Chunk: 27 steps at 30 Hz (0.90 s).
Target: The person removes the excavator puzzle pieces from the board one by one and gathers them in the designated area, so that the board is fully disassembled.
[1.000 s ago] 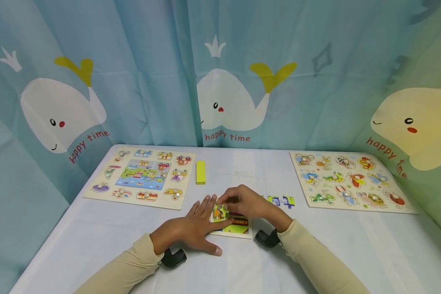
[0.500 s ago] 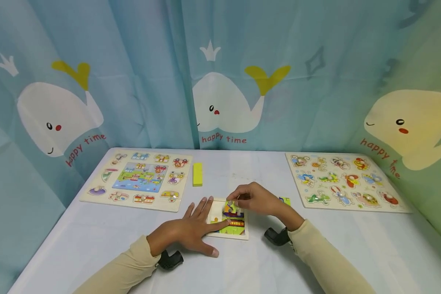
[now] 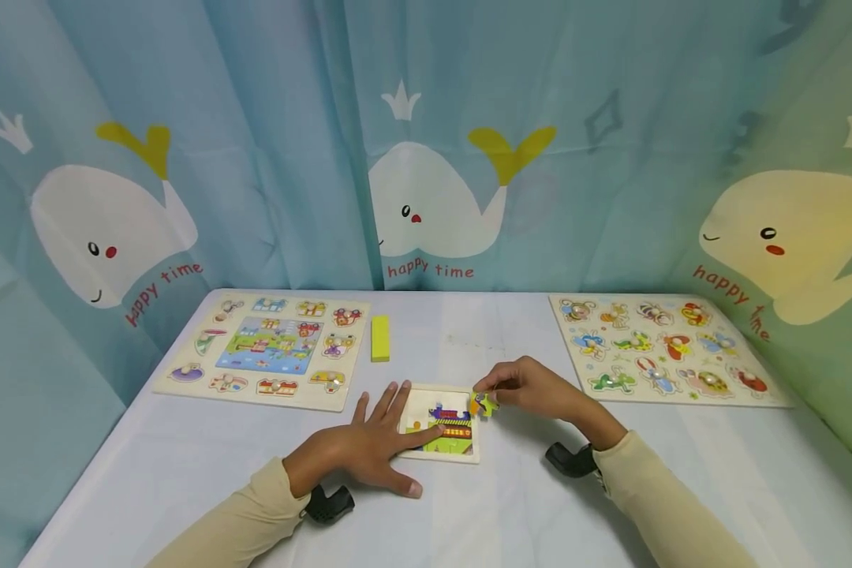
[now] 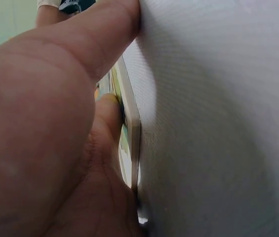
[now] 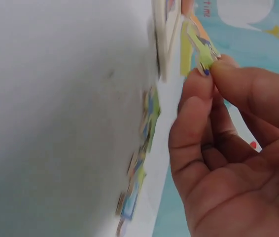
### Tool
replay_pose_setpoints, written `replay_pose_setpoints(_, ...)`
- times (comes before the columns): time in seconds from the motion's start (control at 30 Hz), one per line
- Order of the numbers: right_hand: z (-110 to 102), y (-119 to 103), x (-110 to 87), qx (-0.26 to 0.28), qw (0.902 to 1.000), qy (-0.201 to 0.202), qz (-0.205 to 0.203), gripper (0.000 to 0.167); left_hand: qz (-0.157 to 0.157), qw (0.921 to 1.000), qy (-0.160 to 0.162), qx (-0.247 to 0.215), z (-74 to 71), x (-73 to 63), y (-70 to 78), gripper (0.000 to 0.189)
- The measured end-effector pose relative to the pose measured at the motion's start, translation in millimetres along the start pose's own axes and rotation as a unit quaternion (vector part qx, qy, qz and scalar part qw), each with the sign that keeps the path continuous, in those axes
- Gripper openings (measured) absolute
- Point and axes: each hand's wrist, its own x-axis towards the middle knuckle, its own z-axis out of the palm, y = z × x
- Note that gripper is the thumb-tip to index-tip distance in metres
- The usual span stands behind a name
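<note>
A small framed jigsaw puzzle (image 3: 420,401) lies flat on the table, with joined pieces (image 3: 456,432) in its lower right and bare wood along the top and upper left. My left hand (image 3: 372,450) is spread out, its straight fingers over the frame's left side and lower pieces. Just off the frame's upper right edge, my right hand (image 3: 532,388) pinches a green and orange jigsaw piece (image 3: 483,405) between thumb and fingers. The right wrist view has this piece (image 5: 203,47) tilted at the fingertips. Loose jigsaw pieces (image 5: 134,182) lie beneath that hand, hidden in the head view.
A vehicle peg puzzle board (image 3: 255,388) lies at the back left, an insect peg board (image 3: 656,394) at the back right. Near the left board stands a yellow block (image 3: 379,339). A blue whale-print curtain (image 3: 298,158) hangs behind the table.
My right hand has lifted the jigsaw piece from the frame's upper left and carried it right, past the frame's edge, uncovering bare wood. The left hand has stayed put.
</note>
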Motion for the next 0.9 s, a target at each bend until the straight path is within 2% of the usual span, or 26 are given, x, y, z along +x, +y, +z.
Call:
replay_pose_setpoints(0.37, -8.2, 3.2, -7.9, -0.007, 0.9986, -0.052, 0.012, 0.016, 0.004, 1.0000, 0.007, -0.002, 2.4, 0.5, -1.4, 0.080)
replay_pose_setpoints(0.6, -10.0, 1.0, -8.7, -0.035, 0.9982, -0.050, 0.005, 0.016, 0.007, 0.9999, 0.009, -0.007, 2.9, -0.8, -2.4, 0.080)
replay_pose_setpoints(0.9, -13.6, -3.6, -8.8, -0.042, 0.9986, -0.027, 0.018, 0.019, 0.036, 0.9981, 0.018, -0.048, -1.9, -0.1, -1.3, 0.070)
